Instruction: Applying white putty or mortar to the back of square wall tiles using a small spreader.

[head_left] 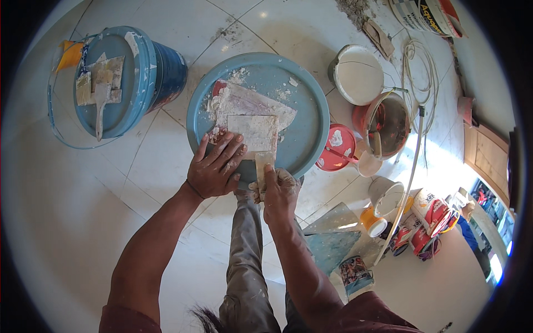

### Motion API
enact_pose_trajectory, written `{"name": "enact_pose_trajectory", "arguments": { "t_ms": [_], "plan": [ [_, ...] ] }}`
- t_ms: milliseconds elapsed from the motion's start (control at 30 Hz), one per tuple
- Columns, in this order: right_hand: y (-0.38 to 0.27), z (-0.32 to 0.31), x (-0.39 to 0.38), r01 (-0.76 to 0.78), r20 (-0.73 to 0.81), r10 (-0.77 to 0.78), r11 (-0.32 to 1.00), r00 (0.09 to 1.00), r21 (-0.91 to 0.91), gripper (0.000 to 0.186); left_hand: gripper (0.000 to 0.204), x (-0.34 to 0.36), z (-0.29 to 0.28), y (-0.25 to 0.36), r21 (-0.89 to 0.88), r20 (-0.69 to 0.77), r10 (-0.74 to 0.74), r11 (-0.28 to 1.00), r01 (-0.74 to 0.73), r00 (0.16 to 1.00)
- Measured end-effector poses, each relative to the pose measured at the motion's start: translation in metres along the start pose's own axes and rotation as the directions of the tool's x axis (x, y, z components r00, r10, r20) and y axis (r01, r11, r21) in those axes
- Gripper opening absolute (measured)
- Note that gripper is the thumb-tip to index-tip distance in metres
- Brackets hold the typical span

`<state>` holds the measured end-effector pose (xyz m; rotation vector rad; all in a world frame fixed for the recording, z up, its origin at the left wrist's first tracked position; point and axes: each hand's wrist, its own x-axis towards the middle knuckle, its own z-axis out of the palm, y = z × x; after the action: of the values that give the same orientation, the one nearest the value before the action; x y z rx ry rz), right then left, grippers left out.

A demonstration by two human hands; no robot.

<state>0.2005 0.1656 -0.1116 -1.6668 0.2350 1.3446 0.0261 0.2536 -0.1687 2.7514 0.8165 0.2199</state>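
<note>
A blue round lid (308, 130) with a raised rim lies in front of me, scattered with white crumbs. On it rests a pinkish, roughly triangular sheet (266, 105) crusted with white powder. A wide, whitish scraper (260, 129) lies over that sheet, its handle toward me. My right hand (280, 191) grips the scraper's handle, thumb on top, at the lid's near rim. Flat against the blade's left side and the lid are the spread fingers of my left hand (216, 166). The blade's lower left corner is hidden under those fingertips.
On the left, a lidded blue bucket (166, 72) carries a paint brush (101, 102) and scrapers. A white-filled bucket (358, 75), a reddish bucket (388, 125) and a red lid (336, 149) stand right. Farther right are a coiled hose (419, 66), a long pole (408, 183) and several paint cans (430, 213).
</note>
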Motion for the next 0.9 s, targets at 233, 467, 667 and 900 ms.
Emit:
{"name": "enact_pose_trajectory", "arguments": {
  "t_ms": [233,467,667,900],
  "plan": [
    [-0.017,0.02,0.024,0.164,-0.05,-0.178,0.964,0.983,-0.208,0.034,0.054,0.007,0.002,0.001,-0.034,0.011,-0.002,0.999,0.002,1.0],
    [-0.025,0.025,0.031,0.136,-0.062,-0.154,0.963,0.986,-0.231,0.038,0.055,0.005,0.003,0.001,-0.075,0.007,-0.009,0.997,0.01,1.0],
    [-0.02,0.024,0.028,0.139,-0.048,-0.154,0.965,0.987,-0.224,0.034,0.057,0.005,0.0,-0.003,-0.089,0.014,-0.019,0.996,0.021,1.0],
    [-0.028,0.035,0.024,0.132,-0.064,-0.151,0.962,0.986,-0.237,0.035,0.058,0.001,-0.003,-0.001,-0.11,0.033,-0.033,0.993,0.036,0.999]
  ]
}}
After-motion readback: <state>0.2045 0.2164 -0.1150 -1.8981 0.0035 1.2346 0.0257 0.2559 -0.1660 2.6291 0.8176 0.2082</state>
